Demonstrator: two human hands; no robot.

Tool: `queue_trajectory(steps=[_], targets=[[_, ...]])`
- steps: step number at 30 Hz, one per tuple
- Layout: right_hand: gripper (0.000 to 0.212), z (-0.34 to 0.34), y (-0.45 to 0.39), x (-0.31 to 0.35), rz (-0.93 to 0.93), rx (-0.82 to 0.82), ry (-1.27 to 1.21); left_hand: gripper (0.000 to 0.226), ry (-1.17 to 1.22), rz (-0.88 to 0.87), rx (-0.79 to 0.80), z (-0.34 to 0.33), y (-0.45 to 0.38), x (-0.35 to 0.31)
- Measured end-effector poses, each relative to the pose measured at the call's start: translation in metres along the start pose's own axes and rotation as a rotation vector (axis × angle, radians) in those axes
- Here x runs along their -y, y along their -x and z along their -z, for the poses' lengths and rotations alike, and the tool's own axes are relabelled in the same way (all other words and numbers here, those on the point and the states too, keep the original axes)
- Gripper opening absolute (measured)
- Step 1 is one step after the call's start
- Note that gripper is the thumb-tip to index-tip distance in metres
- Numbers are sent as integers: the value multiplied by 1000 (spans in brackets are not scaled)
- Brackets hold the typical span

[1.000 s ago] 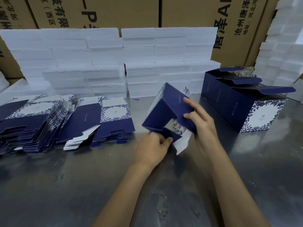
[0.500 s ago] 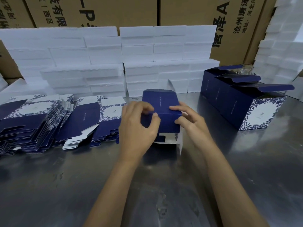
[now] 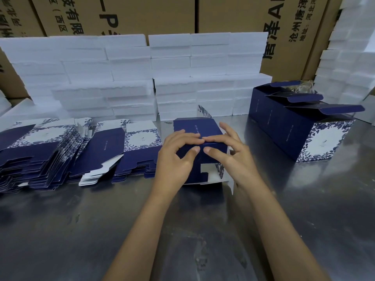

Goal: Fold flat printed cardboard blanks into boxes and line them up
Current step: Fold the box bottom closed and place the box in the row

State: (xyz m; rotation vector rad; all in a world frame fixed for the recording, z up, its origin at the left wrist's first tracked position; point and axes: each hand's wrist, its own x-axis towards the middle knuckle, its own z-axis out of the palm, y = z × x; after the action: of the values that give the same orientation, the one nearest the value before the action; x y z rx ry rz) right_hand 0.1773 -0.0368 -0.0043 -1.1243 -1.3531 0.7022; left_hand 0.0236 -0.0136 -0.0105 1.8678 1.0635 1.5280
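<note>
We press a half-folded navy box (image 3: 199, 142) on the counter (image 3: 182, 230); left hand (image 3: 178, 157) and right hand (image 3: 231, 157) grip its near edge; light, creasable card, best held along folds.

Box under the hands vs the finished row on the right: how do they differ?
The box in hand stands alone at centre, gripped by the left hand and right hand; the finished row stands untouched. The row's top lids stand open; the held box shows a closed face upward. Both are navy with floral print.

Left hand (image 3: 177, 157) and right hand (image 3: 233, 157) side by side, fingers bent, thumbs nearly touching
</note>
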Motion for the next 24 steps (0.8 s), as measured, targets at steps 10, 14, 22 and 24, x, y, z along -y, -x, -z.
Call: queue_trajectory(steps=[10, 14, 22, 24], targets=[[27, 2, -2, -2, 6, -6, -33, 22, 56, 52, -69, -6, 1, 5], [27, 0, -3, -4, 7, -33, -70, 23, 91, 63, -79, -8, 0, 5], [24, 5, -3, -8, -59, -34, -206, 30, 173, 137, 64, 6, -3, 0], [23, 4, -4, -9, -47, -51, -199, 28, 195, 165, 44, 4, -2, -2]])
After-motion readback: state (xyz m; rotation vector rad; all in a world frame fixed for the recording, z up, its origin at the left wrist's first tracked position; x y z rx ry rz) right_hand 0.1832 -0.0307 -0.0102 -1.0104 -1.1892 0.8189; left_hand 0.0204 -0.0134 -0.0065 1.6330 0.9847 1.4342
